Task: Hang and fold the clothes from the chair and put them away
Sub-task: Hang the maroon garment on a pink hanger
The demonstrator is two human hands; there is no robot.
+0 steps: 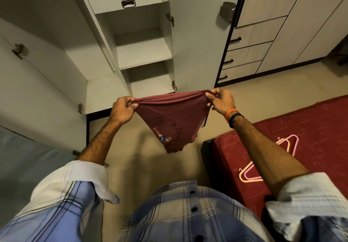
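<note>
We are standing in a bedroom of a home. Before us an open pale laminate wardrobe [143, 53] shows bare shelves and a small locked drawer with a chrome handle [128, 0]. Beside it runs a wood-grain cabinet with black-handled drawers [250, 53]. A red quilted mattress [310, 132] lies at our right, with pink plastic clothes hangers [252, 174] on it.

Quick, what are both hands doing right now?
Left hand: grip closed on one end of the maroon T-shirt.
Right hand: grip closed on the other end, so the shirt hangs between them.
</note>
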